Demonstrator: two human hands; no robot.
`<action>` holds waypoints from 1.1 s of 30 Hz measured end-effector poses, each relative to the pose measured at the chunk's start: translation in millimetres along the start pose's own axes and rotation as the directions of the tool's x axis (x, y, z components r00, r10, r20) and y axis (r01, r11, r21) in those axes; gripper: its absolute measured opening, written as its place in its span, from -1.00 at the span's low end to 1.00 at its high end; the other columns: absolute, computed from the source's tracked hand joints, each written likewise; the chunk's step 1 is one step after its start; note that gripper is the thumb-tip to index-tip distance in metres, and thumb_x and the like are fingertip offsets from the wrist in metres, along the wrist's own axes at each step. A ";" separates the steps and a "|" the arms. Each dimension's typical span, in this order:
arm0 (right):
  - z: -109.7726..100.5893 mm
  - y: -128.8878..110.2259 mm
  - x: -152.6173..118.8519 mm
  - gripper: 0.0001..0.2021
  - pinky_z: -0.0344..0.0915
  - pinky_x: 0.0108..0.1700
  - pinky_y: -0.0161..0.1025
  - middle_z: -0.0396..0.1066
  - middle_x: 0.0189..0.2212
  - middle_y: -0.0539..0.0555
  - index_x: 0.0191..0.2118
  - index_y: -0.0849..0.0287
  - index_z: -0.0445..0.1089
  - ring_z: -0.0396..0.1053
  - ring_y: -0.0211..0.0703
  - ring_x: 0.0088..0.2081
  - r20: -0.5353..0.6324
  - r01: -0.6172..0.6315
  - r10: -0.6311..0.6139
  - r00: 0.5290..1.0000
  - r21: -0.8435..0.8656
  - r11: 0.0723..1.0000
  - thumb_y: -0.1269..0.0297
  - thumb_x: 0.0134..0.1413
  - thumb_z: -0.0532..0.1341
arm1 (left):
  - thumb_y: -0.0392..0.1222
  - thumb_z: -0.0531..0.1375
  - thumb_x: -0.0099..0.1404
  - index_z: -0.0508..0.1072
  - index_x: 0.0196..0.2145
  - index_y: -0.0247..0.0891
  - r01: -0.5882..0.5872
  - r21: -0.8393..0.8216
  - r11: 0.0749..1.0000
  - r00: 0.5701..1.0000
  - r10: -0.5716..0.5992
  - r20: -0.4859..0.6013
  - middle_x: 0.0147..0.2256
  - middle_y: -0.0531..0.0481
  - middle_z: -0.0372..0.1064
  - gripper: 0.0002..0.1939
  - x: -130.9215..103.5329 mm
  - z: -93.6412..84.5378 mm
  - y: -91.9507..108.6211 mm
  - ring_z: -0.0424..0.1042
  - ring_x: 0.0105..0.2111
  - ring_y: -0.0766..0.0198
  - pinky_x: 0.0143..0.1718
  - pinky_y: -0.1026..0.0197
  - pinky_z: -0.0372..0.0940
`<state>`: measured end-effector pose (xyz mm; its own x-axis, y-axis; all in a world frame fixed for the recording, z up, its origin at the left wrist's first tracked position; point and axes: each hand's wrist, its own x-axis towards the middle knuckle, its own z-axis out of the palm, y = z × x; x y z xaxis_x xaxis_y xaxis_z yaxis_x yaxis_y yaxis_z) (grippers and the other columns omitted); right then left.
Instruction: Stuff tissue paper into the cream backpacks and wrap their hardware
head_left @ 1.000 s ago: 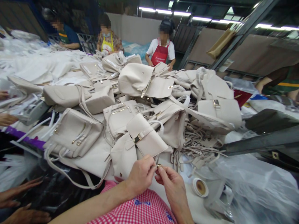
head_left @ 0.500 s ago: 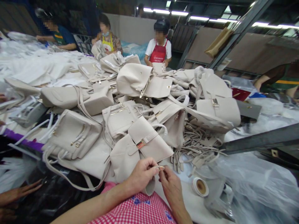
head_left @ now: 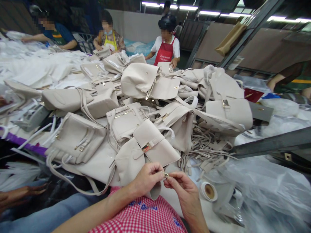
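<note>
Low in the middle of the head view, my left hand (head_left: 149, 178) pinches a beige leather strap (head_left: 155, 193) that curls down in a loop below the fingers. At the strap's end a small gold-coloured metal fitting (head_left: 166, 175) pokes out between my hands. My right hand (head_left: 184, 189) has its thumb and forefinger closed at this fitting. Just beyond my hands lies a beige backpack (head_left: 130, 161), its flap (head_left: 159, 144) spread open. A metal buckle with red film (head_left: 146, 148) sits on that flap.
Several beige bags (head_left: 77, 137) are heaped across the table. A pile of thin straps (head_left: 206, 150), a tape roll (head_left: 209, 191) and clear plastic (head_left: 272, 191) lie to the right. A metal bar (head_left: 272, 143) juts in there. At lower left is another person's hand (head_left: 21, 195).
My right hand has turned, its fingers more spread behind the pinch. The fitting looks gold where it looked reddish before. The co-worker in the red apron has moved one arm out left.
</note>
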<state>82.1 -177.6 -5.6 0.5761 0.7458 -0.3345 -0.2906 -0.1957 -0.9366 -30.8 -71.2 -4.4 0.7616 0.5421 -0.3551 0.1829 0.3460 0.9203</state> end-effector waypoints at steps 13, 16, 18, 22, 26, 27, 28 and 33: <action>-8.5 6.6 0.6 -0.82 0.34 -0.38 -0.28 0.40 -0.59 -0.05 -0.50 0.14 0.39 0.39 -0.21 -0.49 0.177 0.131 -0.108 0.978 -0.129 0.983 0.19 -0.04 0.33 | -0.12 0.18 0.03 0.32 -0.50 -0.27 0.093 0.018 0.996 0.988 -0.094 0.124 -0.57 0.10 0.26 -0.83 -6.6 -11.5 7.8 0.21 -0.54 0.36 -0.52 0.32 0.06; -10.6 13.4 -1.2 -0.86 0.33 -0.36 -0.29 0.41 -0.55 -0.04 -0.46 0.13 0.38 0.40 -0.21 -0.46 0.151 0.230 -0.193 0.970 -0.283 0.931 0.21 0.04 0.27 | -0.14 0.17 0.03 0.33 -0.51 -0.27 0.053 0.063 0.997 0.996 -0.058 0.074 -0.58 0.12 0.22 -0.86 -5.4 -8.1 6.8 0.18 -0.55 0.37 -0.51 0.32 0.06; -12.5 17.5 -2.7 -0.87 0.33 -0.35 -0.29 0.41 -0.51 -0.03 -0.43 0.12 0.38 0.39 -0.21 -0.44 0.142 0.307 -0.273 0.951 -0.398 0.864 0.24 0.09 0.22 | -0.15 0.15 0.04 0.34 -0.51 -0.28 0.029 0.094 0.995 0.999 -0.032 0.031 -0.58 0.12 0.22 -0.87 -4.8 -4.8 5.4 0.18 -0.55 0.37 -0.51 0.32 0.07; -15.3 17.6 -5.3 -0.92 0.35 -0.33 -0.30 0.42 -0.44 -0.01 -0.38 0.10 0.39 0.39 -0.21 -0.39 0.146 0.495 -0.493 0.858 -0.495 0.714 0.29 0.14 0.20 | -0.14 0.16 0.06 0.34 -0.50 -0.28 0.023 0.100 0.995 1.000 -0.024 0.005 -0.59 0.12 0.21 -0.86 -4.8 -0.2 2.5 0.21 -0.54 0.35 -0.50 0.31 0.09; -16.0 10.6 -5.7 -0.91 0.37 -0.27 -0.31 0.45 -0.35 0.03 -0.30 0.06 0.44 0.43 -0.20 -0.31 0.256 0.654 -0.635 0.729 -0.533 0.537 0.36 0.17 0.19 | -0.13 0.17 0.05 0.32 -0.51 -0.27 0.025 0.100 0.995 0.999 -0.027 0.028 -0.60 0.14 0.18 -0.85 -4.9 -1.0 2.7 0.16 -0.56 0.37 -0.51 0.32 0.08; -15.7 9.2 -5.4 -0.89 0.37 -0.28 -0.32 0.45 -0.35 0.03 -0.29 0.06 0.44 0.44 -0.21 -0.31 0.290 0.672 -0.636 0.715 -0.538 0.510 0.37 0.19 0.17 | -0.13 0.17 0.05 0.32 -0.51 -0.27 0.021 0.104 0.994 0.999 -0.025 0.038 -0.60 0.14 0.17 -0.85 -4.8 -1.9 3.5 0.15 -0.56 0.38 -0.51 0.32 0.06; -15.1 8.0 -5.0 -0.88 0.37 -0.29 -0.33 0.44 -0.36 0.03 -0.29 0.06 0.44 0.44 -0.21 -0.32 0.319 0.683 -0.632 0.706 -0.543 0.489 0.37 0.21 0.16 | -0.13 0.17 0.05 0.32 -0.52 -0.28 0.019 0.108 0.994 0.998 -0.025 0.052 -0.59 0.15 0.17 -0.84 -4.8 -3.1 4.6 0.14 -0.56 0.38 -0.51 0.32 0.05; -9.0 6.0 0.0 -0.84 0.33 -0.36 -0.39 0.35 -0.43 0.00 -0.35 0.10 0.35 0.37 -0.28 -0.40 0.383 0.741 -0.675 0.630 -0.558 0.375 0.38 0.26 0.09 | -0.09 0.18 0.06 0.31 -0.51 -0.28 0.055 0.101 0.993 0.990 -0.067 0.123 -0.58 0.15 0.16 -0.81 -5.5 -8.0 11.5 0.14 -0.54 0.39 -0.52 0.32 0.02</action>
<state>87.2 -184.4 -12.2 0.2667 0.8462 0.4614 0.7436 0.1239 -0.6571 -37.8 -64.1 6.8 0.8185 0.4191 -0.3929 0.2859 0.2960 0.9114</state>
